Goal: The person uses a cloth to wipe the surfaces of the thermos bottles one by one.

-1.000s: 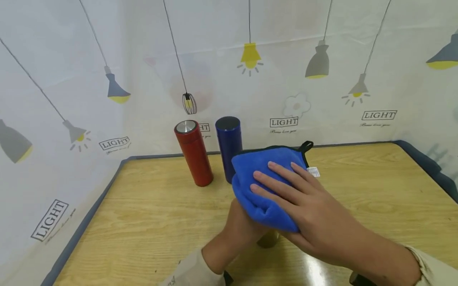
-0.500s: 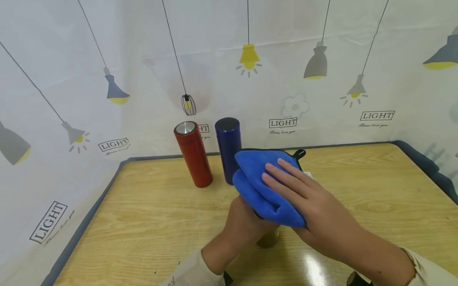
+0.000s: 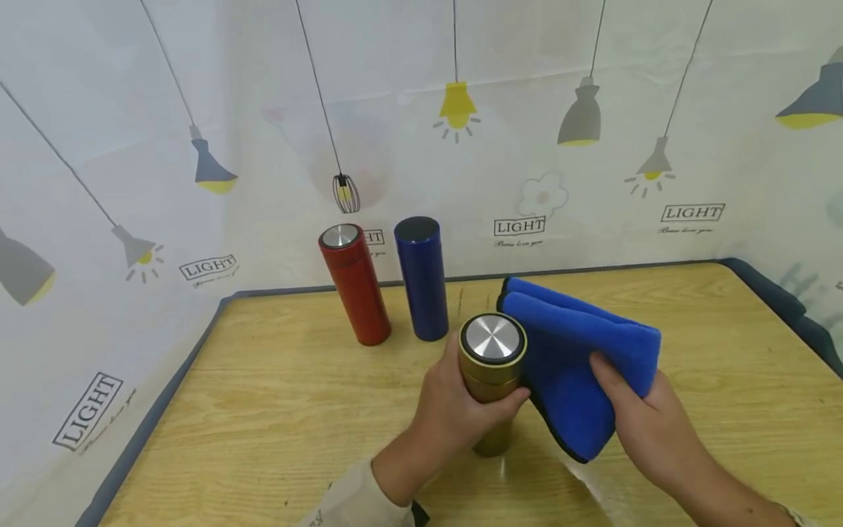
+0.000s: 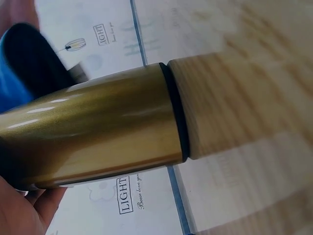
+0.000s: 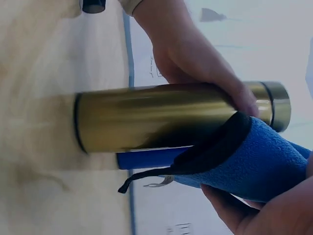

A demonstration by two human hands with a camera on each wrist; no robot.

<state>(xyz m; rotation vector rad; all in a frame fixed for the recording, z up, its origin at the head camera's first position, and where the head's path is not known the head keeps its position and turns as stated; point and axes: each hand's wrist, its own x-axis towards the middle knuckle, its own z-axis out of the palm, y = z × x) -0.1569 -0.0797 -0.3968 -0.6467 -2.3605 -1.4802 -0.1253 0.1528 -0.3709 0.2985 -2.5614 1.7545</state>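
My left hand (image 3: 454,410) grips a gold thermos (image 5: 146,117) round its upper body, just below the lid. The thermos stands upright on the wooden table, its brushed silver lid top (image 3: 493,337) uncovered. To the right of it, my right hand (image 3: 658,432) holds a folded blue cloth (image 3: 579,366) with black edging, the thumb on the near face. The cloth's left side comes right up to the thermos. In the right wrist view a black hanging loop (image 5: 128,182) trails from the cloth. The left wrist view shows the lower gold body and its dark base ring (image 4: 175,112).
Behind the hands stand a red thermos (image 3: 358,293) with a silver lid top and a dark blue thermos (image 3: 423,285), both upright. A light backdrop printed with lamps rises at the back of the wooden table (image 3: 276,388).
My right hand has drawn the blue cloth off the top of the gold thermos and moved it down to the right, uncovering the lid. My left hand keeps its grip.
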